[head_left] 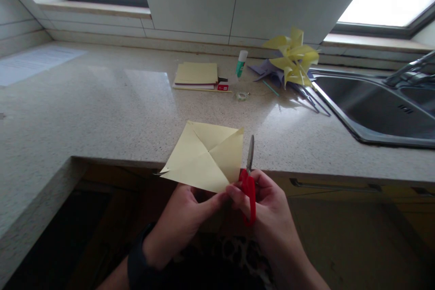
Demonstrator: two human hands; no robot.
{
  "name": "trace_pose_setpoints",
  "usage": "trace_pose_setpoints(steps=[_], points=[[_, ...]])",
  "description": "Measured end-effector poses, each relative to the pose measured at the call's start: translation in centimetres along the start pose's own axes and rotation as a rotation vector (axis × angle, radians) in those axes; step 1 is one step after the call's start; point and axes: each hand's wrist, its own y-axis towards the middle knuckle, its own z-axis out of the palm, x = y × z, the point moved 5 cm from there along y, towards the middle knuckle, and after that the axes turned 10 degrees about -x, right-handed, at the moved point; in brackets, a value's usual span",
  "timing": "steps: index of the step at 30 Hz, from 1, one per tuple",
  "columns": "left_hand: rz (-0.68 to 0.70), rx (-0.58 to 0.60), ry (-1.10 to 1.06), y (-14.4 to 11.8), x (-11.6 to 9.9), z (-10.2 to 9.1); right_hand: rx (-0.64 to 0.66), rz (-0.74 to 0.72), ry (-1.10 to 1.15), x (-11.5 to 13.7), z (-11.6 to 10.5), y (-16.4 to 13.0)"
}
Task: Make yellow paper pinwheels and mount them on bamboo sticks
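A square sheet of pale yellow paper (204,156) is held level just off the counter's front edge. Creases or cuts run in from its corners toward the middle. My left hand (181,215) grips the sheet from the near side, its thumb along the near edge and its other fingers hidden underneath. My right hand (268,208) has the red-handled scissors (250,190), blades pointing away and seemingly closed. Thumb and fingertips of that hand also touch the sheet's near right corner. At the left corner a small dark tip sticks out, which I cannot make out.
Farther back lie a stack of yellow paper (196,74), a small red box (223,87), a glue stick (241,63) and a tape roll (242,95). Yellow and purple pinwheels (295,56) rest beside the sink (380,113). A printed sheet (37,63) lies far left.
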Motion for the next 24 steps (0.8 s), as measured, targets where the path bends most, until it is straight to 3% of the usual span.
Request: trace_pose_setpoints(steps=[8, 24], points=[[-0.038, 0.039, -0.082, -0.11, -0.19, 0.10, 0.024, 0.018, -0.015, -0.02, -0.08, -0.20], [-0.019, 0.045, -0.001, -0.24, -0.19, 0.01, 0.001, -0.016, 0.018, 0.12, 0.07, -0.12]])
